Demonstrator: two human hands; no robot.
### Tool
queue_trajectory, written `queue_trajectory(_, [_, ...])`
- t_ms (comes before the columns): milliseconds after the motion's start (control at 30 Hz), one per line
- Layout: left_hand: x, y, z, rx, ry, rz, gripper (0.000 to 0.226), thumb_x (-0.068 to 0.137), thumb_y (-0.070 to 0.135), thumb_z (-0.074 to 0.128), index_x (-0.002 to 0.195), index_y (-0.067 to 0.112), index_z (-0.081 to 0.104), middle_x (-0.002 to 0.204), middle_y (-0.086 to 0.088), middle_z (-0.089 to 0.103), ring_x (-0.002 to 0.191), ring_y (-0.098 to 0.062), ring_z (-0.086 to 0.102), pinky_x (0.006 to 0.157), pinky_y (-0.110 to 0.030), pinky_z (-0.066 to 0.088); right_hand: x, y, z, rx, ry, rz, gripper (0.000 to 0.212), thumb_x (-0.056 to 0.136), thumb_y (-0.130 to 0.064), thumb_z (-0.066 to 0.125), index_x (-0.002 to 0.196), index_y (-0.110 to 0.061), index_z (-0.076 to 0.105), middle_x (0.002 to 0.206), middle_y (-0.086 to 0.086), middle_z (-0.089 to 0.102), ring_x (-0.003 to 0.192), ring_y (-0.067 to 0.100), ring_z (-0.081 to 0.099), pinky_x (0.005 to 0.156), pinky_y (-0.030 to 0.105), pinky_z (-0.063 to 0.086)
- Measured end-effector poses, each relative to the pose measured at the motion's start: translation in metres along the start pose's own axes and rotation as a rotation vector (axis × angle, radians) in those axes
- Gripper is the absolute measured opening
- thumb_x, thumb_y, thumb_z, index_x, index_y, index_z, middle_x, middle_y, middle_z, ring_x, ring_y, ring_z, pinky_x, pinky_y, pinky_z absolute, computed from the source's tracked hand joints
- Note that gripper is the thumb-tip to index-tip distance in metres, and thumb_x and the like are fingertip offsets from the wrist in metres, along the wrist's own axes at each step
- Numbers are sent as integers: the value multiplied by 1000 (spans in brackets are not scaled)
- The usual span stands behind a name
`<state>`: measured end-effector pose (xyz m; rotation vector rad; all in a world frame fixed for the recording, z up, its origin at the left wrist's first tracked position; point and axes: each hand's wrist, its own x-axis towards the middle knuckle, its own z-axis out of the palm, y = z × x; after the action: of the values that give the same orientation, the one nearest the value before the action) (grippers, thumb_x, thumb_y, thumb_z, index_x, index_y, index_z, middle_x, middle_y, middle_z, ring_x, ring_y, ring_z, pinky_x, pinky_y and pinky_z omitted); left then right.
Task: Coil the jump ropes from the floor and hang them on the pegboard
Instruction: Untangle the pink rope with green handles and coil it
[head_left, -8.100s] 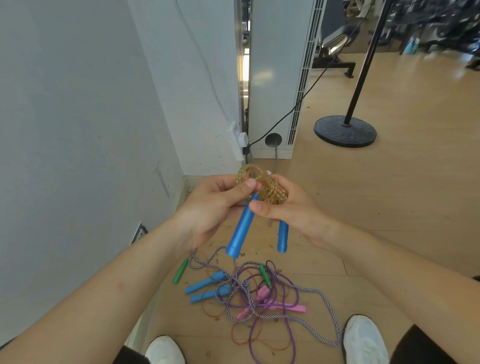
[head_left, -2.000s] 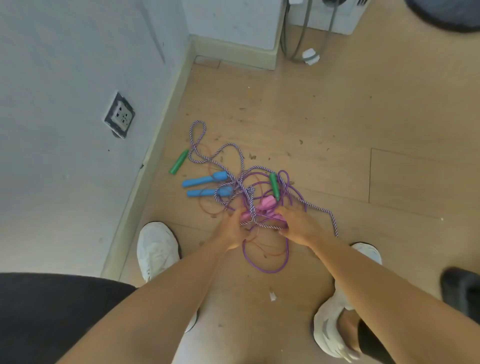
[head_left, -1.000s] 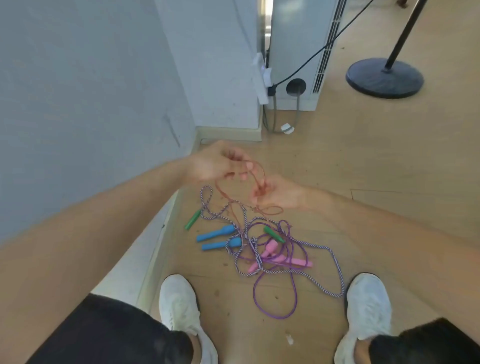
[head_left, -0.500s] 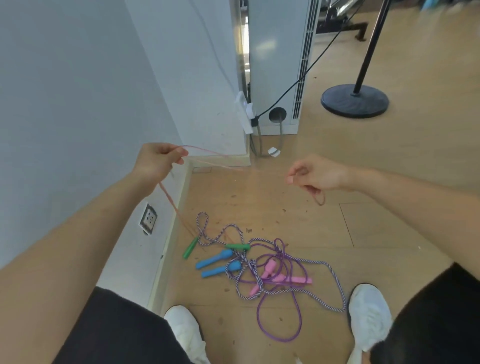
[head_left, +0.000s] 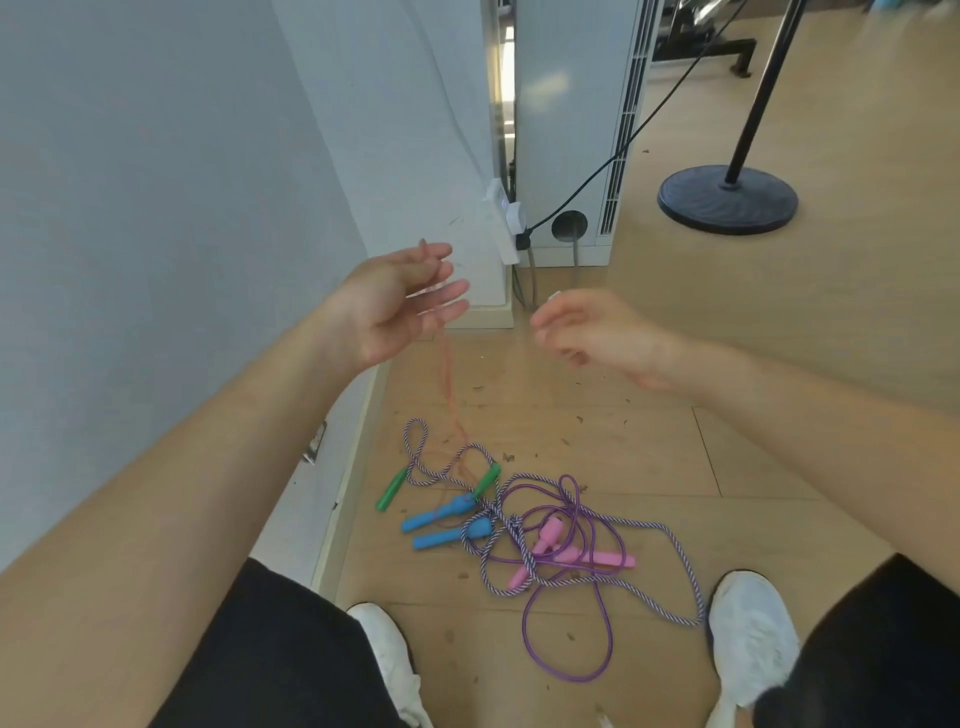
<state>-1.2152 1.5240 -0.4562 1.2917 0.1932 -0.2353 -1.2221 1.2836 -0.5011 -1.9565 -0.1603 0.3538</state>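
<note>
Above the floor (head_left: 779, 364), near the wall (head_left: 156, 208), both hands are raised over the rope pile. The left hand (head_left: 387, 306) is palm-up with fingers spread and loosely curled; the thin orange rope (head_left: 448, 384) runs across those fingers and drops straight down to the pile, so it is draped over the hand rather than pinched. Half a second ago that hand was closed on the rope farther left, close to the wall; it has since moved toward the middle and opened. The right hand (head_left: 597, 332) is blurred, with fingers half open; whether any rope is in it cannot be told. Earlier it was a closed fist holding the rope taut across to the left hand, well apart from it; now the two hands are near each other and no taut span shows between them.

The pile lies on the floor between the shoes (head_left: 753, 639), unchanged: the striped rope (head_left: 675, 551) with blue handles (head_left: 441, 525), the purple rope (head_left: 566, 670) with pink handles (head_left: 576, 558), and two green handles (head_left: 390, 489) at the pile's far-left edge, nearest the wall. The orange rope's lower end meets the pile beside the green handles.
</note>
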Motion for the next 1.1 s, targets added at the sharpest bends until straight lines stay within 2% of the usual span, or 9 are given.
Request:
queue_trajectory(100, [-4,1,25,-117,-23,19,19,101,0,48,113,9,61,100,-5,66,112,-31,68,97,-49,55,-4,-1,31,42,-231,13,48,91,-16,69,137,-17,54,127,-3,62,97,18,68,72,24,54])
queue_trajectory(200, [-7,5,40,-251,-21,38,21,100,-2,49,112,9,62,103,-6,68,113,-32,68,97,-49,55,-2,3,52,41,-321,0,52,93,-16,68,141,-17,47,126,0,61,91,17,67,74,25,53])
queue_trajectory(300, [-4,10,38,-327,36,77,21,101,-1,50,110,12,62,106,-4,70,110,-28,70,96,-48,55,3,3,57,-42,-297,-37,21,95,-15,65,116,-12,64,100,-1,67,79,11,64,70,27,50])
queue_trajectory(367, [1,11,29,-347,114,121,20,102,1,49,110,15,60,111,-2,70,107,-23,71,94,-43,57,10,7,52,-165,-240,-81,7,95,-15,63,99,-12,67,98,0,67,84,13,65,77,30,53])
queue_trajectory(433, [8,11,15,-359,225,167,19,102,3,50,113,17,59,113,1,71,102,-19,73,91,-37,58,17,10,44,-376,-176,-116,10,96,-19,63,91,-13,69,94,0,68,90,17,64,87,35,52])
queue_trajectory(567, [25,4,-8,-96,382,82,26,100,9,56,125,12,57,110,-1,75,102,-18,72,85,-32,59,17,8,25,-366,-171,-5,23,99,-19,59,85,-3,66,75,7,67,66,18,65,62,28,54])
queue_trajectory(733, [23,-16,1,449,110,-218,35,101,29,56,130,12,50,124,-25,62,111,-35,65,93,-47,56,16,-18,9,99,-44,-39,15,97,-18,64,91,-4,68,71,10,67,55,17,64,52,26,53])
queue_trajectory(933, [6,-38,39,730,-483,-264,51,99,51,46,133,16,57,123,-6,72,116,-23,67,101,-36,51,15,-38,-15,493,21,11,17,97,-20,63,100,-4,65,70,7,61,56,16,61,52,24,49])
queue_trajectory(1100, [7,-58,36,983,-579,-180,22,100,25,58,118,17,67,116,0,72,111,-14,67,97,-29,49,17,-43,-39,688,131,41,13,99,-17,60,91,-7,63,69,5,58,53,12,60,53,21,48])
